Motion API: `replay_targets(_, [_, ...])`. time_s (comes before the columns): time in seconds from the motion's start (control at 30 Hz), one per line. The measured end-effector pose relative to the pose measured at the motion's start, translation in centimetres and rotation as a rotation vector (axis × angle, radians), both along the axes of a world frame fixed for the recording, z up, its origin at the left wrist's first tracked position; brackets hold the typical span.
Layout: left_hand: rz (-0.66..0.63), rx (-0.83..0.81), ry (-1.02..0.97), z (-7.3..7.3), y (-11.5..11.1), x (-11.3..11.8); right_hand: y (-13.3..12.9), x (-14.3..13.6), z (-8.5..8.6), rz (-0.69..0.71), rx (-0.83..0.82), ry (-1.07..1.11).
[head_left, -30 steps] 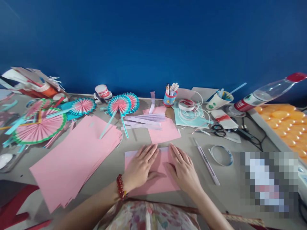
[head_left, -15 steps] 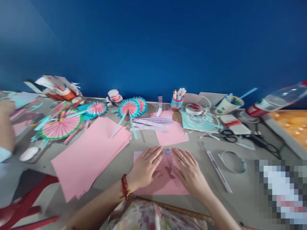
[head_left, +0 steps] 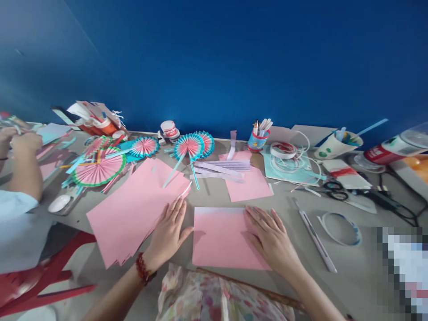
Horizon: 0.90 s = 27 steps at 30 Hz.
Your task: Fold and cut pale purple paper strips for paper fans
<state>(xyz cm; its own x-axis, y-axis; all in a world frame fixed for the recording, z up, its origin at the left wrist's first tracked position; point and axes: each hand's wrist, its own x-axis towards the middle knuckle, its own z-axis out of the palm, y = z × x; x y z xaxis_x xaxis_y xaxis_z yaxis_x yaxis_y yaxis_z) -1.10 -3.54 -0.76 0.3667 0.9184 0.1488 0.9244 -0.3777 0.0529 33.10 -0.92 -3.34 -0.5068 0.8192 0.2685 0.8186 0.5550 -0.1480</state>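
Note:
A pink sheet (head_left: pixel 219 240) with a pale strip along its far edge lies flat before me. My right hand (head_left: pixel 269 236) rests on its right part, fingers spread and holding nothing. To the left of the sheet, my left hand (head_left: pixel 169 229) lies open at the right edge of a fanned stack of pink sheets (head_left: pixel 133 209), a beaded bracelet on its wrist. Beyond the sheet are lilac paper strips (head_left: pixel 222 168) on another pink piece (head_left: pixel 250 187), beside blue-and-pink pleated paper fans (head_left: pixel 189 149).
On the right are a white cutter (head_left: pixel 317 243), a tape loop (head_left: pixel 339 228), scissors (head_left: pixel 336 189), a paper cup (head_left: pixel 339 143) and a bottle (head_left: pixel 394 149). A pen holder (head_left: pixel 259 137) stands behind. Another person's hands (head_left: pixel 25 142) work at far left, near a red stool (head_left: pixel 63 263).
My left hand has moved off the pink sheet to the left, onto the stack's edge. My right hand stays on the sheet. The view has shifted, showing more of the person at left.

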Motion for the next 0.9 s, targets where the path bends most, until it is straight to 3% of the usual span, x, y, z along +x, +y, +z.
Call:
replay_targets(0.17, [-0.220,-0.076,0.017,0.0,0.0,1.9,0.1,-0.1,0.3,0.005,0.001,-0.015])
replay_targets(0.43, [0.038,-0.008,-0.206,0.2,1.0,1.1,0.1,-0.2,-0.1,-0.029,-0.014,0.018])
replay_targets(0.73, [-0.012,-0.093,-0.264,1.6,3.0,2.2,-0.1,-0.4,-0.1,-0.042,-0.013,0.040])
replay_targets(0.9, [-0.037,-0.104,-0.243,1.0,3.4,1.9,-0.1,-0.6,0.0,-0.054,-0.005,0.057])
